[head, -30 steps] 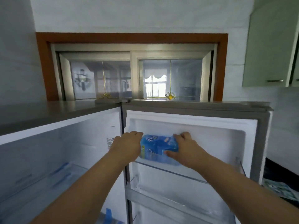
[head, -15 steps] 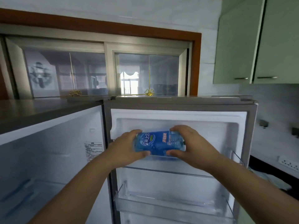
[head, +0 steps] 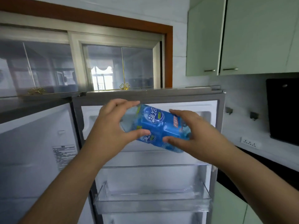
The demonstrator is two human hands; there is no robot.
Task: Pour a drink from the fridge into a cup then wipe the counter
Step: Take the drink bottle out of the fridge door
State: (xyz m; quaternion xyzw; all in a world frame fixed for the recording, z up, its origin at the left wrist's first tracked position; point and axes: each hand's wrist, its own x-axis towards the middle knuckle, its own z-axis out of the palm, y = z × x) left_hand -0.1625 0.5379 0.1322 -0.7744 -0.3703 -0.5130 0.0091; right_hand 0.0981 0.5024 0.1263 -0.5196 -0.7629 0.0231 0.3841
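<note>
A clear drink bottle with a blue label [head: 159,126] lies on its side in the air, in front of the open fridge door's top shelf. My left hand [head: 111,125] grips its left end. My right hand [head: 192,133] grips its right end, and the bottle tilts down toward the right. The fridge door [head: 220,120] stands open with clear shelves [head: 152,202] below the bottle. No cup, cloth or counter top shows clearly.
The open fridge cavity [head: 37,151] is at the left. Pale green wall cabinets [head: 242,36] hang at upper right. A black panel [head: 283,110] and a wall socket [head: 250,141] are on the right wall. A window [head: 113,65] is behind the fridge.
Both hands have drawn the bottle out of the door's top shelf toward me and tilted it. My view has shifted to the right.
</note>
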